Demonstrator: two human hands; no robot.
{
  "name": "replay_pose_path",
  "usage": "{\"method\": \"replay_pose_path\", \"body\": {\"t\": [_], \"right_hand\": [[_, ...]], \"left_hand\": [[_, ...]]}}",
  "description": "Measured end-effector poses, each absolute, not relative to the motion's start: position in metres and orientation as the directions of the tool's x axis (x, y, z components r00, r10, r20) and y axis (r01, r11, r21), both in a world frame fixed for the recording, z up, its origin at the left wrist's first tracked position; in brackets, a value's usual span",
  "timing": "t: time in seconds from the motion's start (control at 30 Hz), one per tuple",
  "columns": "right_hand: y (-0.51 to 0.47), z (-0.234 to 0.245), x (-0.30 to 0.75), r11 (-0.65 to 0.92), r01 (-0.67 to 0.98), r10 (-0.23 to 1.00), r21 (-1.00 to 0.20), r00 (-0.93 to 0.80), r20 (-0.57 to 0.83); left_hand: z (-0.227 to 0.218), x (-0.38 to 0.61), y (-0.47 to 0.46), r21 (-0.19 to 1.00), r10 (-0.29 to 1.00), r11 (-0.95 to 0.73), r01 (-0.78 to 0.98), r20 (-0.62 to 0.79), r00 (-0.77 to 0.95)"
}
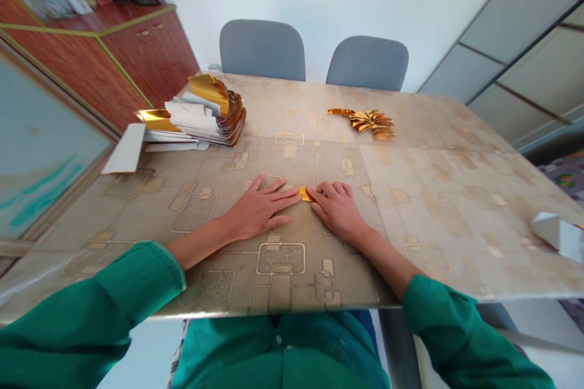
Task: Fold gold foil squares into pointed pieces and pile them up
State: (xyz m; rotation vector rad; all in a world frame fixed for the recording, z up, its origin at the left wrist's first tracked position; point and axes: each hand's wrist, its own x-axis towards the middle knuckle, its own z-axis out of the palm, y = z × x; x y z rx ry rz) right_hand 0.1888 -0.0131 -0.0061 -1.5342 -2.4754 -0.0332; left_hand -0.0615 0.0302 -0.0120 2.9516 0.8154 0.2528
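My left hand point(260, 209) lies flat on the table, fingers stretched out toward the right, their tips resting on a small gold paper piece point(304, 194). From the other side my right hand point(336, 208) presses down on the same piece with its fingers held together and flat. Most of the gold piece is hidden beneath both hands. Green sleeves cover both forearms.
A stack of gold and white paper sheets point(201, 115) sits at the back left of the patterned table point(433, 194). Several folded gold shapes point(369, 121) lie at the back centre. A white object point(559, 234) rests near the right edge. Two grey chairs point(314, 55) stand behind.
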Motion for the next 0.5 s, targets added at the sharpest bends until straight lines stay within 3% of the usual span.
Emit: {"method": "replay_pose_path", "body": {"t": [0.27,0.5], "right_hand": [[-0.005,-0.009,0.189,0.459,0.879,0.876,-0.132,-0.422,0.234],[-0.002,-0.009,0.191,0.477,0.865,0.868,-0.159,-0.434,0.244]], "left_hand": [[-0.012,-0.048,0.039,0.078,0.523,-0.849,0.522,0.26,0.812],[-0.006,-0.044,0.045,-0.02,0.414,-0.896,0.443,0.324,0.851]]}}
